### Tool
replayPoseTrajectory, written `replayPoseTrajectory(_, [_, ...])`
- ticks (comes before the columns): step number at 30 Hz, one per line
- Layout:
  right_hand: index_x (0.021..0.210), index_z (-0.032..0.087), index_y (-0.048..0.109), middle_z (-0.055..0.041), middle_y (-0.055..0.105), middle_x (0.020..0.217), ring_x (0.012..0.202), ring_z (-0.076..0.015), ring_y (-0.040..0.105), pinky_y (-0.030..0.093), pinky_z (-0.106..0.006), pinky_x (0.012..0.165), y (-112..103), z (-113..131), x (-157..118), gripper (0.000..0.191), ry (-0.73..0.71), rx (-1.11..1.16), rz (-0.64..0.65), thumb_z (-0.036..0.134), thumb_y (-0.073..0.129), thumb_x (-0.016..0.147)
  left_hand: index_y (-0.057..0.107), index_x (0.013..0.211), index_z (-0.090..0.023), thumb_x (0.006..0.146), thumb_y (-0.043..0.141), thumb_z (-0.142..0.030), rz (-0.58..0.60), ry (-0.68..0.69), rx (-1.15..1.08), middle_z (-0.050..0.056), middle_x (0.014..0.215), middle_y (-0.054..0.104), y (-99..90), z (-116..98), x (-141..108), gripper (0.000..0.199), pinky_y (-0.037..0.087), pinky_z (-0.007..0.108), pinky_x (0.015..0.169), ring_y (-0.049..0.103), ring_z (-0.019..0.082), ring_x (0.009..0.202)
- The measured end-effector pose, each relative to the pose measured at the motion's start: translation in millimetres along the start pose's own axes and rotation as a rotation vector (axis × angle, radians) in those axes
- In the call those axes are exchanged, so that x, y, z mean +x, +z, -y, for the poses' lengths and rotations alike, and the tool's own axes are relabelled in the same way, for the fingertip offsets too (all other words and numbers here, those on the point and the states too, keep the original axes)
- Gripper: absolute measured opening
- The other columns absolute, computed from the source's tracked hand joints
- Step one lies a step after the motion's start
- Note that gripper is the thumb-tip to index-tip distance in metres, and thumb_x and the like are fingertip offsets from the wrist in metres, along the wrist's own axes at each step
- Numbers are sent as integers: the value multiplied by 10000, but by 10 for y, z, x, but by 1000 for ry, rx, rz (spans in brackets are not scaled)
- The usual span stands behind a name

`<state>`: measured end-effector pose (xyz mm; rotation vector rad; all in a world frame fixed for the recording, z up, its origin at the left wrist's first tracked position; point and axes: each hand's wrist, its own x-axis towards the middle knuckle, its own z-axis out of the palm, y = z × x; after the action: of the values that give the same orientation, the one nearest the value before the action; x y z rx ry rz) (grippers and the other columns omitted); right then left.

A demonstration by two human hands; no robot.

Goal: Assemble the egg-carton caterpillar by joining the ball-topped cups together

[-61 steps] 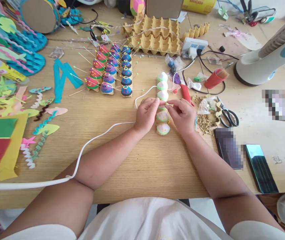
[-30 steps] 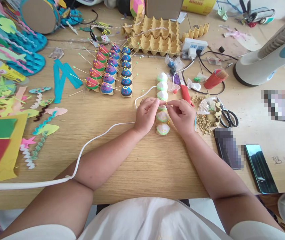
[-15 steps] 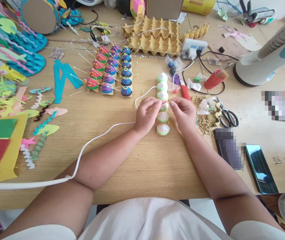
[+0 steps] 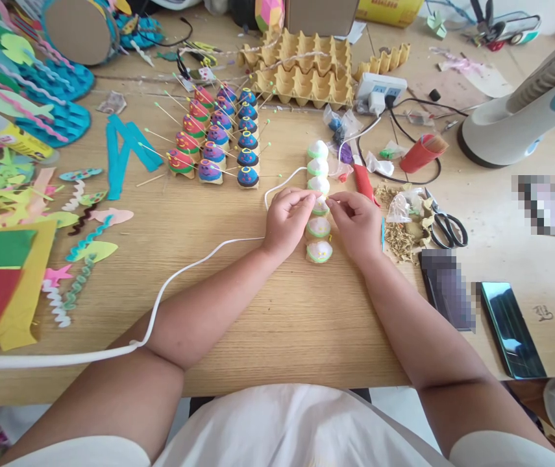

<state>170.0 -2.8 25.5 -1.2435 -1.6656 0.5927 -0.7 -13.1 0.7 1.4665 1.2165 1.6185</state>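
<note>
A row of white egg-carton cups with green bands [image 4: 319,227] runs away from me at the middle of the table. Over its middle cups my left hand [image 4: 291,219] is closed, thumb and forefinger pinched together. My right hand [image 4: 355,224] pinches too, its fingertips close to the left ones; a tiny yellow bit shows there, too small to name. The nearest cup [image 4: 319,252] carries small yellow marks. To the left stand rows of painted egg-carton cups in red [image 4: 180,162], purple [image 4: 210,170] and dark blue [image 4: 247,177], with pins sticking out.
A white cable [image 4: 199,259] crosses the table under my left arm. Scissors [image 4: 448,230], a phone [image 4: 511,329] and a fan [image 4: 496,123] are on the right. Egg trays [image 4: 301,84] and a power strip [image 4: 382,85] lie at the back; paper cut-outs [image 4: 95,251] lie left.
My right hand has shifted slightly left, bringing its fingertips nearer to my left hand's. The left hand stays almost still. The whole view has moved a little.
</note>
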Motion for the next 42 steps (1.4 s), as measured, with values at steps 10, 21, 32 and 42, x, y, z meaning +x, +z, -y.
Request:
replayPoseTrajectory(10, [1009, 223, 859, 18, 638, 735, 673, -144, 522, 477, -332, 732, -39, 10, 5, 112, 4, -140, 56, 225, 772, 940, 885, 1075, -261, 1070, 707, -339, 7, -32, 25, 47, 1055, 842, -5, 21, 15, 194, 595, 327, 935, 760, 198, 1044])
replayPoseTrajectory(21, [939, 235, 827, 11, 626, 729, 700, -160, 533, 478, -335, 737, -39, 6, -3, 83, -29, -149, 72, 220, 746, 951, 879, 1083, -269, 1085, 699, -450, 23, -42, 53, 50, 1061, 841, -23, 20, 11, 256, 595, 334, 944, 758, 212, 1070])
replayPoseTrajectory(32, [947, 238, 838, -1, 669, 765, 695, -157, 536, 491, -330, 739, -34, 0, -3, 95, -29, -177, 82, 220, 745, 951, 886, 1082, -264, 1073, 699, -396, 22, -54, 46, 53, 1061, 844, -15, 17, 12, 229, 594, 328, 930, 759, 209, 1069])
replayPoseTrajectory(42, [930, 236, 836, 4, 650, 750, 685, -156, 517, 480, -327, 726, -24, -18, 2, 94, -38, -165, 81, 221, 745, 946, 881, 1077, -256, 1072, 706, -372, 17, -42, 32, 52, 1056, 842, -12, 25, 10, 210, 598, 330, 937, 767, 207, 1058])
